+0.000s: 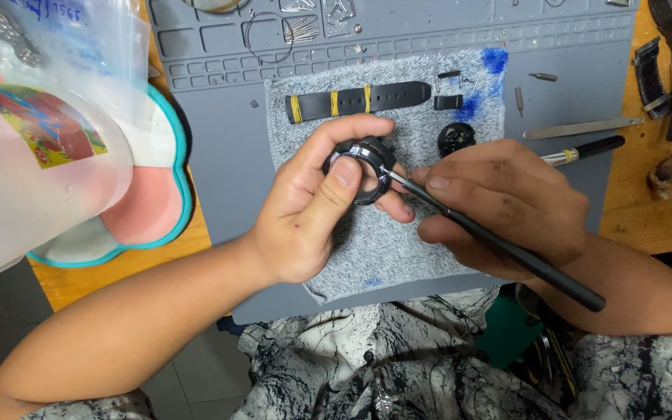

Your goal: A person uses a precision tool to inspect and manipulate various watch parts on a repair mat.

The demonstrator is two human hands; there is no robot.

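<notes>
The watch case (363, 167) sits on the cloth (398, 233), strap (363, 99) behind it, mat (227, 155) beneath.

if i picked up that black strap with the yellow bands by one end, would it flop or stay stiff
The strap lies flat and straight on the grey cloth, and looks like thick rubber or leather, so it would probably sag gently rather than flop. It looks thin and short, so likely light. Its matte surface suggests a sure grip, not a slippery one.

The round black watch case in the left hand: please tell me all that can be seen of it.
The round black watch case is a hollow ring with a shiny, metal-looking rim. The left hand holds it above the grey knitted cloth, thumb across its opening. The tip of the thin black tool, held by the right hand, touches its right edge.
</notes>
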